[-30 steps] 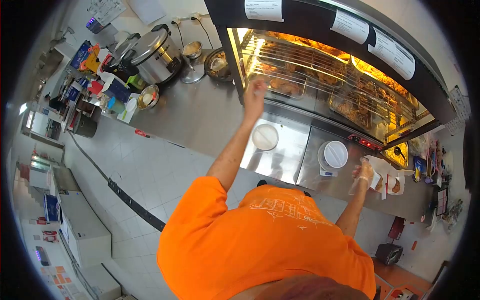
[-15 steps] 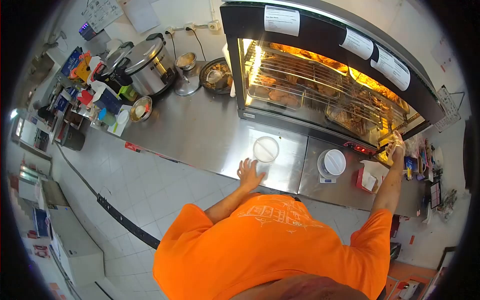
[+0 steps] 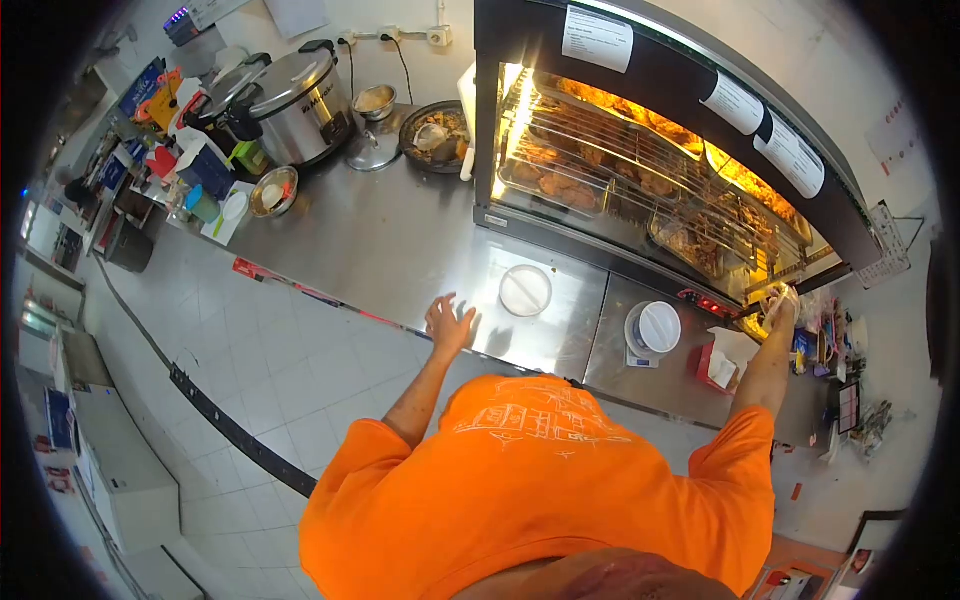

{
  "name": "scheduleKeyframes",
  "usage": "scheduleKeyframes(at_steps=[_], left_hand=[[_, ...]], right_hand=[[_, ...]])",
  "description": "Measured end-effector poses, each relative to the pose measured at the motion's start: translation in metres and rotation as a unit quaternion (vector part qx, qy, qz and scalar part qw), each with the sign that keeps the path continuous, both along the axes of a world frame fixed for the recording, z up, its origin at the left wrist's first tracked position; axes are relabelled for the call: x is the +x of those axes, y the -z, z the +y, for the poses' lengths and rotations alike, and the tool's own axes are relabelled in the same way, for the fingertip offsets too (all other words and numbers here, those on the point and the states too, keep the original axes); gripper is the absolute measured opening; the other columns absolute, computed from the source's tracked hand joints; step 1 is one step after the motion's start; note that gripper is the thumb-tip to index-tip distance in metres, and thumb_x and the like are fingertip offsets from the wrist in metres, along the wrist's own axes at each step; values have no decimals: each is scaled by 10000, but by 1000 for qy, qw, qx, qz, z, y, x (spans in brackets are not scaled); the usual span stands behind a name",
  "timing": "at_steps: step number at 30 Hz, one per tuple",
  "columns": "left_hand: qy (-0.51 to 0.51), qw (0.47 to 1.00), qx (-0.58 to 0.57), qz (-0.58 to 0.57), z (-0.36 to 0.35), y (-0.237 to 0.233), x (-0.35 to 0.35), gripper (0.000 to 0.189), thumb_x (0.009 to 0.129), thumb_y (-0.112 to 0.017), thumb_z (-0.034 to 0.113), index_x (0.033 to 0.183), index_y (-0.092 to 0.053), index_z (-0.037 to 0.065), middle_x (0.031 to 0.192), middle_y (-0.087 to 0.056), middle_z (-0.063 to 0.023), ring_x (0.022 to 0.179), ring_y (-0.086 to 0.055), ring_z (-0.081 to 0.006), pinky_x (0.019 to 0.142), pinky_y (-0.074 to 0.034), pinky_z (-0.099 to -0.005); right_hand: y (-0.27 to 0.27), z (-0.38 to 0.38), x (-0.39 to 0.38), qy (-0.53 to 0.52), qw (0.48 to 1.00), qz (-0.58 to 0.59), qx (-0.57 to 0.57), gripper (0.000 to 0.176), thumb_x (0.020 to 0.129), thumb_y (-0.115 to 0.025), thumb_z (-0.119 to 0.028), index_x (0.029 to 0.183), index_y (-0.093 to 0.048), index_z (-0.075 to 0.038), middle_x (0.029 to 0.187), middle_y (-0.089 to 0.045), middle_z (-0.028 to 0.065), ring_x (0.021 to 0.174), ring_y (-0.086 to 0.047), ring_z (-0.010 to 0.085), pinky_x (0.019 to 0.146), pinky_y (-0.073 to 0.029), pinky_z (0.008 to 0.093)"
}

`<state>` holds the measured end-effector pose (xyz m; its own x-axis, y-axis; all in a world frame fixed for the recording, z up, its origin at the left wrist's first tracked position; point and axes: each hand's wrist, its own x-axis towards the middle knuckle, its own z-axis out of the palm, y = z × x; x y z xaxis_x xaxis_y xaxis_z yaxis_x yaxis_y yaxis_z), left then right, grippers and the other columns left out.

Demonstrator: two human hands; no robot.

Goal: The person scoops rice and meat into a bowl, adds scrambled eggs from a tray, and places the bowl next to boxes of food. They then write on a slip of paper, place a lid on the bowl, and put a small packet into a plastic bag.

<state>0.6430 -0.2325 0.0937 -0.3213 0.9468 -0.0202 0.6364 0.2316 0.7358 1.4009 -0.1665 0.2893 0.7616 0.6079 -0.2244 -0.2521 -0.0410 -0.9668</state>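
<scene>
Steel counter (image 3: 400, 230) was seen, head view, under a lit food cabinet (image 3: 668, 68). Left hand (image 3: 450, 326) was held before the cabinet's left end, fingers apart, near a white container (image 3: 525, 291). Right hand (image 3: 781, 309) was extended to the cabinet's lower right corner, finger closure indiscernible; red box (image 3: 706, 363) was set just in front.

A pale grey, square-tiled floor (image 3: 250, 370) lay below a long stainless-steel counter (image 3: 370, 245), whose surface caught a bright white glare. Square white sockets (image 3: 439, 37) and a white paper sheet (image 3: 297, 14) were fixed to the smooth white wall (image 3: 375, 14) behind. A boxy white cabinet (image 3: 135, 455) stood far left.
</scene>
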Motion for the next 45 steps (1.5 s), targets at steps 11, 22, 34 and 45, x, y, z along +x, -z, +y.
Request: scheduleKeyframes(at_steps=[11,22,34,45], left_hand=[[78,987,131,-43,90,-62,59,520,793,-708,359,1224,-525,134,1293,-452,-150,1233,-361,-360,1005,-314,-520],[96,995,33,-14,44,-47,155,540,800,-685,414,1230,-524,131,1279,-468,-150,1218,-373,-376,1013,-321,-497],[7,998,47,-50,-12,-33,255,366,807,-678,421,1026,-645,129,1229,-494,-123,1186,-404,-345,968,-337,-507],[-60,993,-67,-76,-108,-9,219,478,706,-763,496,1024,-622,168,1184,-534,-117,1153,-465,-338,957,-387,-471]], right_hand=[[-16,-3,-60,-125,973,-192,-29,277,858,-646,-295,1097,-649,-155,689,-525,-20,543,-453,100,474,-432,282],[-105,-19,-210,-358,902,-195,-144,536,880,-622,-269,1376,-483,-121,747,-510,-23,637,-456,87,526,-446,262],[-102,13,-205,-572,781,-220,-121,696,872,-646,-236,1466,-311,-98,700,-494,6,641,-489,103,537,-458,263],[-101,0,-202,-596,780,-162,-99,627,871,-654,-231,1424,-388,-104,707,-508,-8,625,-512,97,523,-460,265]])
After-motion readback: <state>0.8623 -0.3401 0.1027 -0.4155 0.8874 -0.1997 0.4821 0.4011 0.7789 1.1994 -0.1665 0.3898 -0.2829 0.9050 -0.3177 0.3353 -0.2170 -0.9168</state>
